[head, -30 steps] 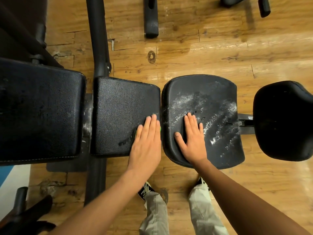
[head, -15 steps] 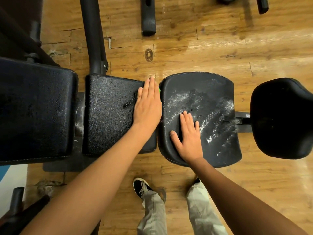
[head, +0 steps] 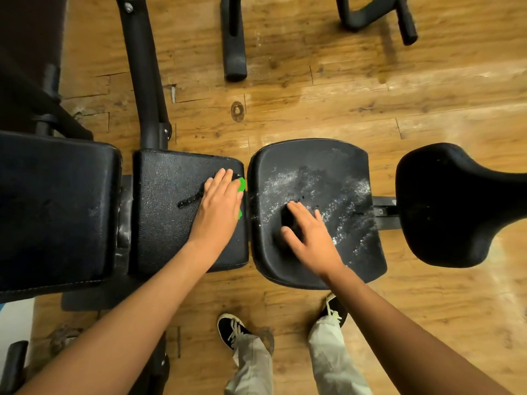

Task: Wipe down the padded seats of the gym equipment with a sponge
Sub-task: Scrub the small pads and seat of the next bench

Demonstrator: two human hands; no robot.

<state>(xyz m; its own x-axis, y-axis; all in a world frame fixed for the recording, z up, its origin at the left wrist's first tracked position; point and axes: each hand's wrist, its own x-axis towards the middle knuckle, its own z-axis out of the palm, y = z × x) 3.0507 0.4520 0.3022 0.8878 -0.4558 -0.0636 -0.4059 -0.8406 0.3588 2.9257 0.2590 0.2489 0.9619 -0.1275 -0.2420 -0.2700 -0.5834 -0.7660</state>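
on the middle pad (head: 165,229), the left hand (head: 219,208) presses a green sponge (head: 241,184)

across a row of black padded seats seen from above, the left hand lies palm down near the right edge of the square middle pad. its fingers (head: 221,181) are straight and close together, flat over the sponge rather than curled round it. only two slivers of green show, one past the fingertips and one along the hand's right side, close to the gap between this pad and the next. a dark wet streak (head: 189,201) runs left from the hand's left edge.

the right hand (head: 310,238) rests on the rounded pad (head: 328,155) just to the right. its fingers are spread apart and lightly arched, holding nothing, and the thumb points left toward the gap. white speckled residue (head: 350,201) covers much of this pad, beyond the hand and to its right.

a larger pad (head: 54,209) sits at the far left, just beside the middle pad. a saddle-shaped pad (head: 456,206) stands apart at the far right, with a metal bracket (head: 382,212) between it and the rounded pad. a black frame tube (head: 142,67) runs up from behind the middle pad. the wooden floor (head: 328,89) looks worn and glossy. below the pads, dark shoes (head: 231,327) with white laces and light trousers (head: 251,366) show between the two forearms.
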